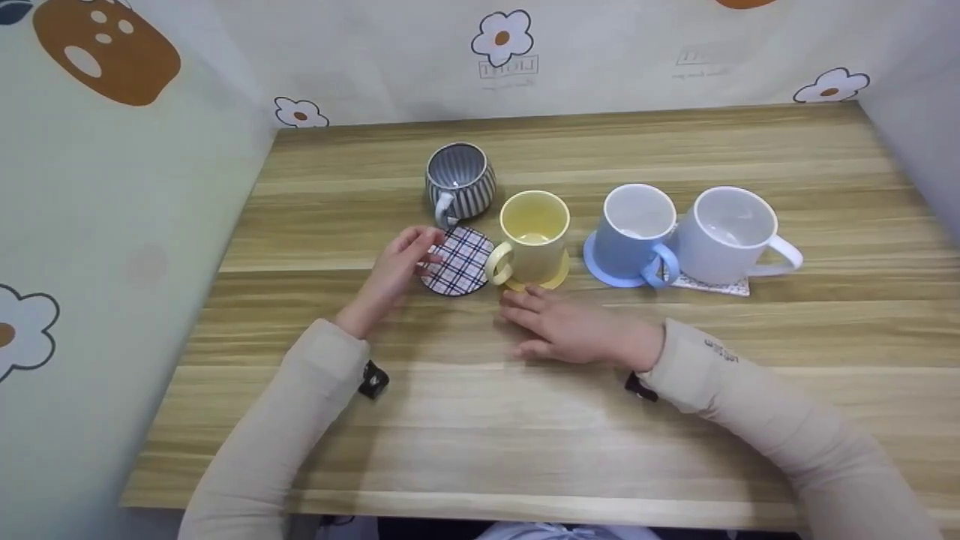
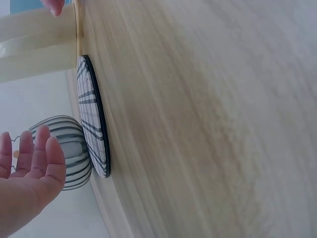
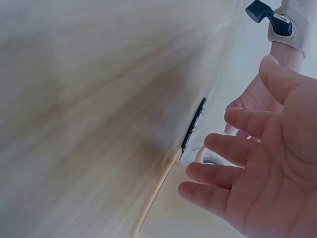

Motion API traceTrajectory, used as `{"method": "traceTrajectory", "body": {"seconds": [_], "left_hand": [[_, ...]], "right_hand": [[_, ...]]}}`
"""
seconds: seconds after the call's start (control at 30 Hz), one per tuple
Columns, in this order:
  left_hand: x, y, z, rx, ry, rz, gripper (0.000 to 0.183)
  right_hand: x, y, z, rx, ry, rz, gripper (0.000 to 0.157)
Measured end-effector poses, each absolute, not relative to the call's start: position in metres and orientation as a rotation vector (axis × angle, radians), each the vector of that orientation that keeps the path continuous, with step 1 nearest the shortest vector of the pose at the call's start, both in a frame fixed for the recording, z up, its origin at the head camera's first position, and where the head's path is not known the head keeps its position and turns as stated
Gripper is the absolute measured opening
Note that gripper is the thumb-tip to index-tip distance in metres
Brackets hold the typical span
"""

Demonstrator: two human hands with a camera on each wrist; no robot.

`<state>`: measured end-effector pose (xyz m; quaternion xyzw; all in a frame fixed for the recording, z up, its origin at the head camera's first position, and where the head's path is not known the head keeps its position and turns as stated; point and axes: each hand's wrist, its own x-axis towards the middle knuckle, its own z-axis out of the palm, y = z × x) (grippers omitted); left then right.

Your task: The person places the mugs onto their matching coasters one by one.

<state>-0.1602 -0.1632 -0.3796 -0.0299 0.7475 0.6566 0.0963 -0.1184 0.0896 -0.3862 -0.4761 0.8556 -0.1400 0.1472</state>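
Note:
My left hand [image 1: 401, 262] hovers at the left edge of a round plaid coaster [image 1: 459, 262], fingers loosely bent and holding nothing. Behind that coaster stands a striped grey mug [image 1: 472, 191], its handle toward me; the left wrist view shows the same striped mug [image 2: 74, 148] beyond the fingers. My right hand [image 1: 566, 326], fingers spread and relaxed, is just in front of a yellow mug [image 1: 536, 247] on a yellow coaster [image 1: 559, 277]. In the right wrist view the palm of the right hand [image 3: 277, 163] shows with nothing in it.
To the right, a blue mug [image 1: 634, 240] stands on a blue round coaster [image 1: 596, 266]. Beside it is a white mug [image 1: 720, 244] on a square patterned coaster [image 1: 727, 287]. The wooden table [image 1: 480, 442] meets patterned walls at the back and left.

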Motion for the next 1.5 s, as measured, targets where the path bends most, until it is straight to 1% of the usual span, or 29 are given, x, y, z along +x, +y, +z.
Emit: {"method": "traceTrajectory", "body": {"seconds": [0.27, 0.63, 1.17, 1.5], "left_hand": [[-0.164, -0.167, -0.380, -0.142, 2.244, 1.963, 0.035], [-0.169, -0.167, -0.383, -0.224, 2.286, 2.008, 0.039], [-0.173, -0.164, -0.384, -0.263, 2.304, 2.047, 0.037], [-0.176, -0.161, -0.385, -0.266, 2.273, 2.059, 0.040]], "right_hand": [[-0.120, 0.082, -0.388, -1.417, 2.457, -0.362, 0.060], [-0.121, 0.069, -0.390, -1.331, 2.420, -0.327, 0.069], [-0.122, 0.051, -0.390, -1.262, 2.390, -0.332, 0.070], [-0.122, 0.041, -0.389, -1.229, 2.394, -0.355, 0.070]]}}
